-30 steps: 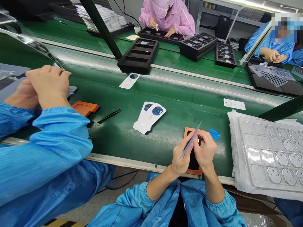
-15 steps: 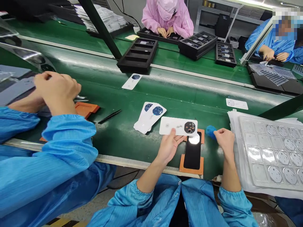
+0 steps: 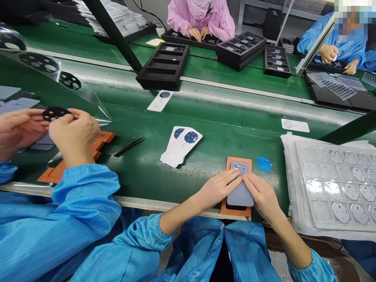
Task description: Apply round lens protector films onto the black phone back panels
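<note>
A grey phone back cover (image 3: 238,194) with small holes near its top lies over a black phone-shaped piece (image 3: 236,208), whose dark edge shows below it. Both sit on an orange fixture (image 3: 231,161) at the table's front edge. My left hand (image 3: 216,188) reaches in from the left, its fingers closed together across the cover's upper part. At the cover's right edge is my right hand (image 3: 262,194), its fingertips pressed close to those of the left. Just beyond, a round blue film piece (image 3: 264,164) lies on the green table.
White back covers (image 3: 179,150) lie overlapped left of centre, near black tweezers (image 3: 129,147). A clear tray (image 3: 320,188) of round parts stands at right on white sheets. At left, a co-worker's hands (image 3: 73,131) hold a black ring-shaped part beside another orange fixture (image 3: 101,143).
My left hand has brought the cover down onto the fixture, grey face up. My right hand has let go of the blue film and moved left to the cover.
</note>
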`<state>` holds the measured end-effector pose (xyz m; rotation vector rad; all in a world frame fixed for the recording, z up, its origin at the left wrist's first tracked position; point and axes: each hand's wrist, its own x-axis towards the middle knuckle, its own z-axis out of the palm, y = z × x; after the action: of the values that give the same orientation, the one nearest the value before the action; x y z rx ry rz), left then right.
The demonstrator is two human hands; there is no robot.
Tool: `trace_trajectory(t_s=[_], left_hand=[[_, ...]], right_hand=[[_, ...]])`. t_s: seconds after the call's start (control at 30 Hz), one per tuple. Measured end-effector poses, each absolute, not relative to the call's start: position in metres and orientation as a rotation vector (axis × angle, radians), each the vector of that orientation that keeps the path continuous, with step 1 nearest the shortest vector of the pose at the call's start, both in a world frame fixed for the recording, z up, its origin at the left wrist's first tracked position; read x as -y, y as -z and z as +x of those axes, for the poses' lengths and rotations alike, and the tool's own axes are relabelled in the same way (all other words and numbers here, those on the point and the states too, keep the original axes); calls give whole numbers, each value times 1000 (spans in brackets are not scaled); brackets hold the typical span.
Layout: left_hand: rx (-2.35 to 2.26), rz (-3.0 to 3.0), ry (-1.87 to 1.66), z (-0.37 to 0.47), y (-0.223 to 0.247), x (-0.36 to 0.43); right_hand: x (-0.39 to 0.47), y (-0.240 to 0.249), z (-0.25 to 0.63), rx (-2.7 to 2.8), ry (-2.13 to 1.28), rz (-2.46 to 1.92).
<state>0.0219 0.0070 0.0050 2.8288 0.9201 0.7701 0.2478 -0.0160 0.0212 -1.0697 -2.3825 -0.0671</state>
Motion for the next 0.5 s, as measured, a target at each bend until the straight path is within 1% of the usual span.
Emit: trace_trajectory(t_s=[0.13, 0.5], left_hand=[[-966, 2929, -697, 23, 3, -7], [-1095, 2920, -453, 18, 3, -16]], right_hand=[[10, -10, 254, 2448, 91, -1061], [-2, -7, 259, 2623, 96, -1075]])
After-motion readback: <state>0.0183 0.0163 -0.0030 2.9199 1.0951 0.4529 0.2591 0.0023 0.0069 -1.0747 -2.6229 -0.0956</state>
